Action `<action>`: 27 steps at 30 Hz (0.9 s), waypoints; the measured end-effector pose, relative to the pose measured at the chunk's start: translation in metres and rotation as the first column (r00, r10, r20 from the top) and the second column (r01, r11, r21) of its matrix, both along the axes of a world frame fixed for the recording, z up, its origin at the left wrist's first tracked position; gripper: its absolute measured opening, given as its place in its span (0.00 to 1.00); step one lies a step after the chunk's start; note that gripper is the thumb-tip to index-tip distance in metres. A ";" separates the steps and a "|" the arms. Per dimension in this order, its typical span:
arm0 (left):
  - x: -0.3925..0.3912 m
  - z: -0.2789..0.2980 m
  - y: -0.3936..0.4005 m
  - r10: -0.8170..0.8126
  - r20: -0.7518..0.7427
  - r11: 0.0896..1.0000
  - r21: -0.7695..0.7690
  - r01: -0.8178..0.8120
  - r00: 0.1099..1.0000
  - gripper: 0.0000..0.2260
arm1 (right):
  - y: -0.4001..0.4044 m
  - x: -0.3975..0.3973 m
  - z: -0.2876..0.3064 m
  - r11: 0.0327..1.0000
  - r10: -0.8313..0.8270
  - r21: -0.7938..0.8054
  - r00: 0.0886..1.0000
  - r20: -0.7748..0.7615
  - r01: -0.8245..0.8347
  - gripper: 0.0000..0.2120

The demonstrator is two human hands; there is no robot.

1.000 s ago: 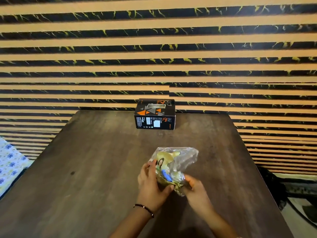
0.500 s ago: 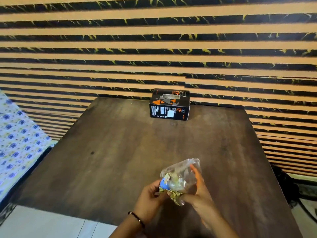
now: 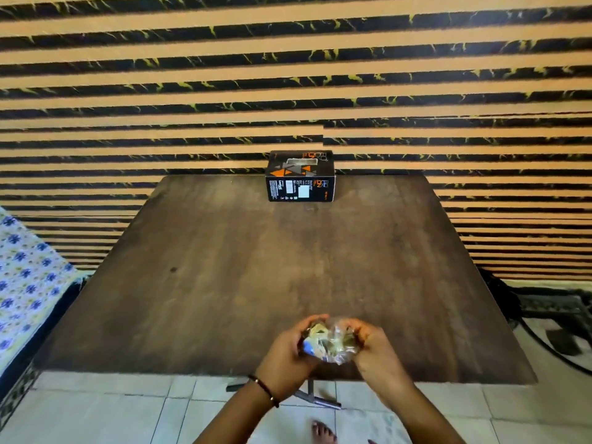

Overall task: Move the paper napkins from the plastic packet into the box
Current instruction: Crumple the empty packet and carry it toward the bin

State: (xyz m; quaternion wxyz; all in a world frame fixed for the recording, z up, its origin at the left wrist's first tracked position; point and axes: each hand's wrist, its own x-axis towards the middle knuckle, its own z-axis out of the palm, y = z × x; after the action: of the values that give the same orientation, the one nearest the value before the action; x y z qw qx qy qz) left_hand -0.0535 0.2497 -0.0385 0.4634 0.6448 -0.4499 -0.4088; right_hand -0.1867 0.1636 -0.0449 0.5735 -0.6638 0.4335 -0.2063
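Both hands clasp one item between them: left hand [image 3: 290, 354] curled around the near-left end, right hand [image 3: 376, 349] closed on the right end, fingers pressed into the wrapping.

Item held: plastic packet [image 3: 330, 342], clear and crumpled, raised just above the near edge of the table; blurred. Contents: paper napkins [image 3: 318, 333], pale yellow-green with a blue patch at the lower left, all inside the packet; number cannot be told.

Box [image 3: 300, 176]: black with orange and grey triangles, a slot in its top face, standing upright at the far edge of the table, well apart from the hands.

Table [image 3: 288, 257]: dark brown wood-grain top, metal leg visible beneath the near edge.

Left wrist: thin dark bracelet [image 3: 264, 389].

Surroundings: wall [image 3: 288, 75] of orange and black horizontal stripes; blue-flowered cloth [image 3: 25, 283] at left; pale tiled floor [image 3: 112, 411]; a bare foot [image 3: 323, 432] below.
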 end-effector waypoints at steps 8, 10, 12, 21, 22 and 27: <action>-0.030 -0.006 0.055 0.204 -0.090 0.978 -0.035 -0.207 0.975 0.19 | 0.085 -0.040 0.023 0.970 -0.230 -0.038 0.961 0.150 0.238 0.25; -0.047 -0.011 0.066 0.210 -0.103 0.977 -0.016 -0.213 0.972 0.21 | 0.098 -0.058 0.032 0.980 -0.194 -0.011 0.975 0.110 0.196 0.27; -0.065 -0.009 0.073 0.168 -0.075 0.985 -0.017 -0.170 0.983 0.22 | 0.109 -0.069 0.038 0.983 -0.181 0.013 0.981 0.062 0.181 0.29; -0.133 0.008 0.066 -0.118 0.160 0.989 -0.073 0.131 0.980 0.21 | 0.119 -0.129 0.049 0.956 -0.283 -0.032 0.947 0.150 0.290 0.14; -0.147 0.012 0.063 -0.128 0.146 0.988 -0.073 0.140 0.981 0.22 | 0.116 -0.143 0.047 0.946 -0.311 -0.039 0.936 0.164 0.321 0.13; -0.226 0.017 0.038 -0.100 0.023 0.993 -0.066 0.101 0.995 0.23 | 0.091 -0.231 0.045 0.887 -0.445 -0.046 0.876 0.186 0.460 0.12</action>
State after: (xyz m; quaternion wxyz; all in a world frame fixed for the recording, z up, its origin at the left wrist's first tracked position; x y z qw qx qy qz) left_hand -0.2800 0.2873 -0.0215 0.4592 0.6093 -0.4998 -0.4100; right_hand -0.4175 0.2549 0.0004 0.5142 -0.5488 0.5163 -0.4097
